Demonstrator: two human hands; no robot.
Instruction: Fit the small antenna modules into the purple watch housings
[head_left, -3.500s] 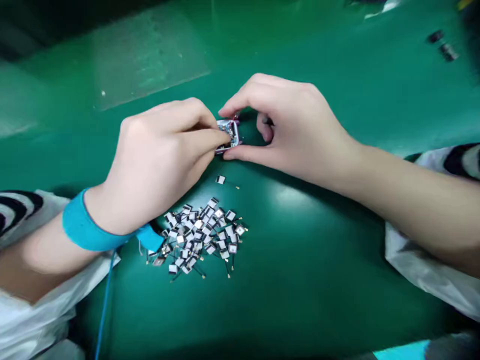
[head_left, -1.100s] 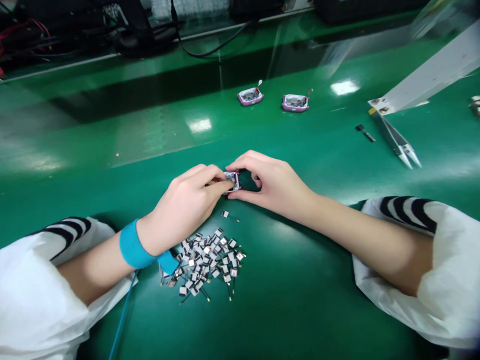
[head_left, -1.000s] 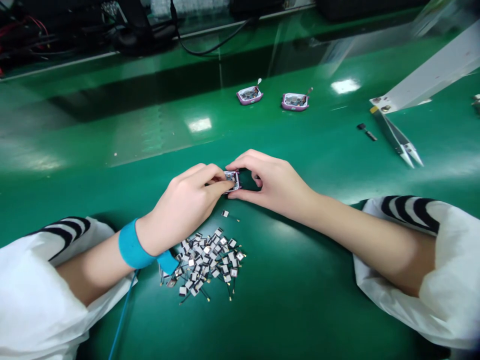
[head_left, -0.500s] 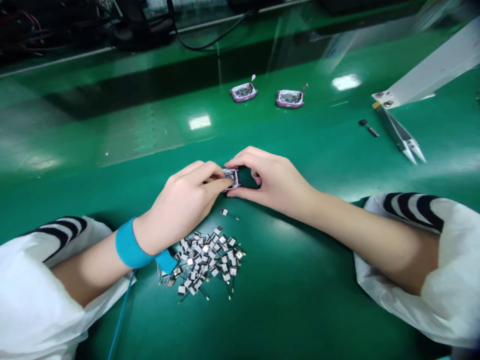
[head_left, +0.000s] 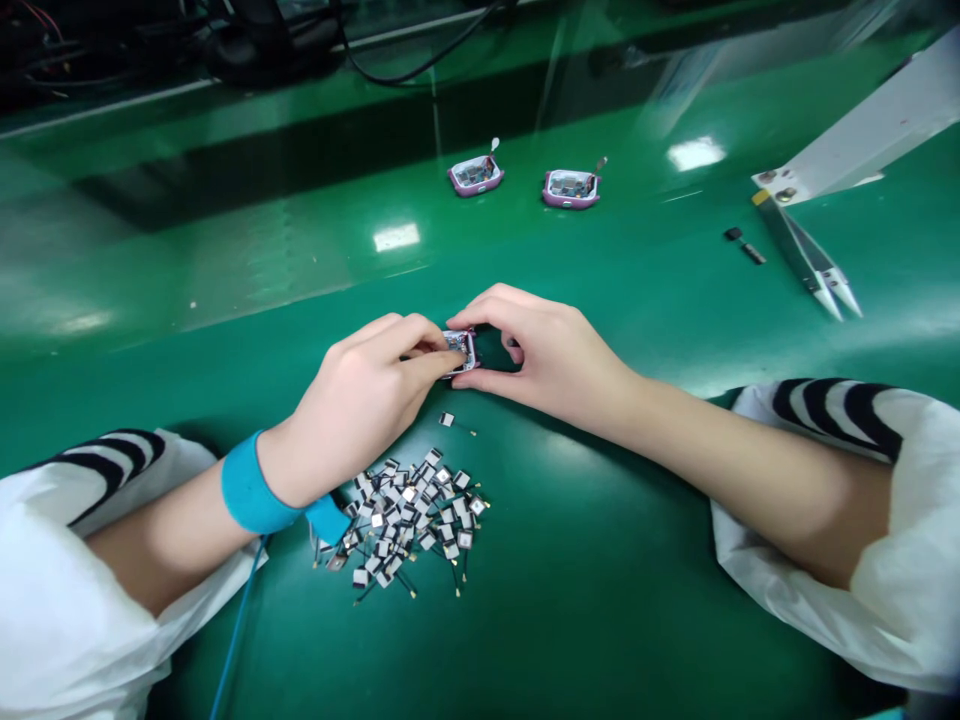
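A purple watch case (head_left: 466, 352) with a circuit board inside sits between my two hands on the green mat. My right hand (head_left: 536, 345) grips it by its upper and lower edges between finger and thumb. From the left, my left hand (head_left: 382, 375) reaches over the case, thumb on the board and fingers curled at its left side; the fingers hide that part. A teal wrist strap (head_left: 255, 490) circles my left wrist. Just below the case lies a single small module with a short cable (head_left: 447, 420). Nearer me is a pile of similar modules (head_left: 412, 515).
Farther back stand two more open purple watch cases, one on the left (head_left: 477, 176) and one on the right (head_left: 571, 188). White-tipped tweezers (head_left: 814, 262) and a small black part (head_left: 745, 246) lie at the right, below a white bracket (head_left: 862, 130). Dark cables (head_left: 420, 70) run along the back.
The view has shifted slightly. Both hands keep their places on the watch case; my left thumb still rests on the board.
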